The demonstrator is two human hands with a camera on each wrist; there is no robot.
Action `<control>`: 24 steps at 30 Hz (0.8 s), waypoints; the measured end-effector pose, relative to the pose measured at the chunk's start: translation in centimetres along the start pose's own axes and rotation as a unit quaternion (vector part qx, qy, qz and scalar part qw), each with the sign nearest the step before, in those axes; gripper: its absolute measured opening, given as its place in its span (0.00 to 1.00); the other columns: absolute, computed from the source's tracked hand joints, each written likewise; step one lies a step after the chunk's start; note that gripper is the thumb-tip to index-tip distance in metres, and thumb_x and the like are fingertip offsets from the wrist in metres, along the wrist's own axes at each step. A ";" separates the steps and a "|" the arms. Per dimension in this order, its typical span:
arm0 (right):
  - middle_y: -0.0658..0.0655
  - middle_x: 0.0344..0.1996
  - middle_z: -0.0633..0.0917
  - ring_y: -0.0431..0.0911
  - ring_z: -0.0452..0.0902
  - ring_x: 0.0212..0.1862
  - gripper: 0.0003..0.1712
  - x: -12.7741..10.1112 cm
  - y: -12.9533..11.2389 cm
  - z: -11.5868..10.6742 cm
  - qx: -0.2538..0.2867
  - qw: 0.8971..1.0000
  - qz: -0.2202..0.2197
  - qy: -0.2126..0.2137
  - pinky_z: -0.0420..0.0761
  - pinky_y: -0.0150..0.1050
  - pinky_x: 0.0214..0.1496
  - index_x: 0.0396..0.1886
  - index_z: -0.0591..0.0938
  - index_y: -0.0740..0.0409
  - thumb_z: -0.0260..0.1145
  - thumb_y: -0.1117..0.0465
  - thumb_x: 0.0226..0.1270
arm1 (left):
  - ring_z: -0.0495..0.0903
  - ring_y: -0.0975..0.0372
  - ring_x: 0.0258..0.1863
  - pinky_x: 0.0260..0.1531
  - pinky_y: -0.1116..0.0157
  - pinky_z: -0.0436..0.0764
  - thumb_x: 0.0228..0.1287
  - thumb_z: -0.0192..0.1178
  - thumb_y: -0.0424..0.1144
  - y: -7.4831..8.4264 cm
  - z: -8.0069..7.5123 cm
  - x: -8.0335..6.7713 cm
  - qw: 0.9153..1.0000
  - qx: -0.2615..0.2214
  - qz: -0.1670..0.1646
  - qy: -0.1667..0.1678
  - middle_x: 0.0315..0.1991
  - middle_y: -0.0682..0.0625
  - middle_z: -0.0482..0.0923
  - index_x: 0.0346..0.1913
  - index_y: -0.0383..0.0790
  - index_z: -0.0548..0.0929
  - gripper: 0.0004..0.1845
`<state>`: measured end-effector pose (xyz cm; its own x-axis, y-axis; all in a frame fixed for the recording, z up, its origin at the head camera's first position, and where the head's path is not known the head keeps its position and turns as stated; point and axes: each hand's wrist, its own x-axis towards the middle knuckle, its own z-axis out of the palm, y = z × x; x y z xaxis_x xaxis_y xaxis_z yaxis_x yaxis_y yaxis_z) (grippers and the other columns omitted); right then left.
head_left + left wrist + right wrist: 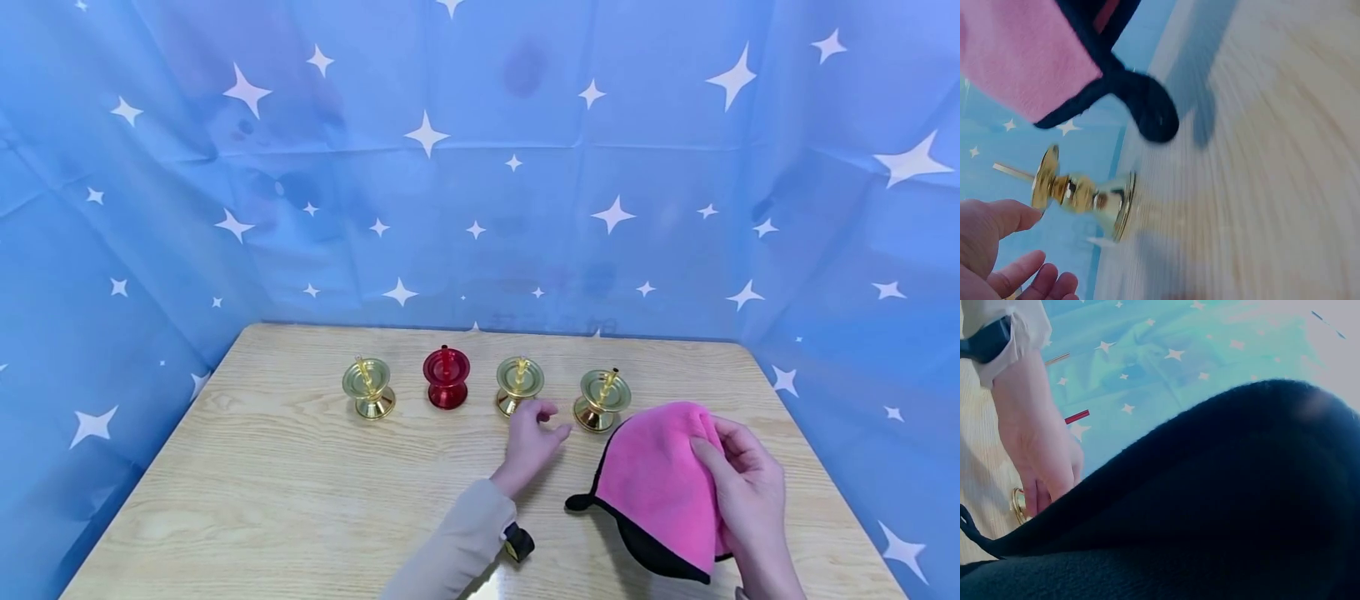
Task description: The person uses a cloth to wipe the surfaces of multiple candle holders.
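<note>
Pinching hard at the top right edge of the pink cloth [663, 492], the right hand [753, 487] has its thumb on this side and its fingers curled behind! The cloth rises to a peak, black trim along its lower edge, a black tab out to the left, all on the right, near side of the table [285, 492]. Left hand [534, 437] next: fingers loosely bent, thumb apart, holding nothing, just beside the third gold stand [519, 383] and near the rightmost gold stand [600, 404]; whether it touches either, I can't tell. Along the row, leftward: the red stand [447, 385], then the leftmost gold stand [371, 393], all four upright. A black strap [518, 541] circles the left cuff, and beyond the far edge hangs a blue backdrop [480, 187] sprinkled with white stars.
</note>
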<state>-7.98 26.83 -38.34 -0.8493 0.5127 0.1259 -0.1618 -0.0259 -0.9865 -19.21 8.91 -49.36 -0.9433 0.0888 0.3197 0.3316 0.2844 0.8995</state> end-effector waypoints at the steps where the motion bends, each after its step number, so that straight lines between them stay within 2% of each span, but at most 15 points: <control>1: 0.46 0.28 0.85 0.36 0.77 0.28 0.12 0.0 0.0 0.0 0.001 1.000 0.001 -0.002 0.75 0.24 0.28 0.36 0.84 0.54 0.63 0.74 0.60 | 0.77 0.58 0.30 0.33 0.72 0.75 0.42 0.70 0.29 -0.1 -0.4 0.0 1.000 -0.001 -0.003 0.006 0.31 0.45 0.79 0.32 0.29 0.80 0.12; 5: 0.47 0.27 0.84 0.36 0.77 0.26 0.11 0.0 0.1 0.3 0.013 1.000 0.001 -0.010 0.75 0.25 0.26 0.36 0.83 0.54 0.61 0.73 0.61 | 0.75 0.65 0.26 0.29 0.72 0.76 0.44 0.70 0.29 -0.9 -1.9 0.1 0.999 -0.002 -0.031 0.033 0.26 0.48 0.78 0.30 0.31 0.80 0.10; 6: 0.47 0.26 0.84 0.36 0.77 0.25 0.11 0.0 0.1 0.3 0.013 1.000 0.001 -0.013 0.75 0.25 0.25 0.36 0.83 0.54 0.61 0.73 0.62 | 0.75 0.67 0.25 0.28 0.73 0.76 0.44 0.70 0.30 -1.0 -2.3 0.2 0.998 0.000 -0.047 0.041 0.25 0.49 0.78 0.29 0.32 0.80 0.09; 10: 0.45 0.25 0.84 0.34 0.77 0.24 0.13 0.0 0.5 0.4 0.002 0.999 -0.003 -0.032 0.75 0.25 0.23 0.37 0.80 0.51 0.58 0.74 0.63 | 0.74 0.68 0.24 0.27 0.72 0.76 0.46 0.70 0.31 -1.8 -3.2 0.7 0.993 -0.003 -0.088 0.074 0.25 0.50 0.77 0.31 0.34 0.77 0.12; 14: 0.43 0.27 0.84 0.34 0.78 0.24 0.15 0.0 0.9 0.4 -0.008 0.998 -0.010 -0.057 0.75 0.25 0.23 0.37 0.78 0.49 0.56 0.74 0.65 | 0.76 0.59 0.30 0.31 0.69 0.76 0.45 0.70 0.31 -2.5 -3.6 1.4 0.990 0.003 -0.101 0.098 0.31 0.45 0.77 0.38 0.33 0.75 0.17; 17: 0.43 0.27 0.84 0.34 0.78 0.24 0.14 -0.1 1.1 0.4 -0.002 0.998 -0.012 -0.069 0.75 0.25 0.23 0.38 0.78 0.49 0.55 0.74 0.66 | 0.75 0.53 0.36 0.35 0.64 0.75 0.44 0.71 0.32 -2.9 -3.7 1.9 0.988 0.022 -0.112 0.101 0.37 0.42 0.76 0.43 0.32 0.74 0.22; 24: 0.44 0.26 0.84 0.34 0.78 0.23 0.14 -0.1 1.5 0.6 0.015 0.996 -0.011 -0.083 0.75 0.26 0.23 0.38 0.76 0.50 0.53 0.73 0.67 | 0.75 0.55 0.42 0.40 0.60 0.76 0.44 0.72 0.35 -3.9 -3.7 2.7 0.985 0.055 -0.138 0.087 0.42 0.45 0.76 0.50 0.35 0.76 0.26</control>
<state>-8.45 26.18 -39.75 -0.9164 0.3644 0.1654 -0.1941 -0.0432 -0.9800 -23.05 4.53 -50.85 -0.9782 -0.1677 0.1225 0.0510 0.3776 0.9245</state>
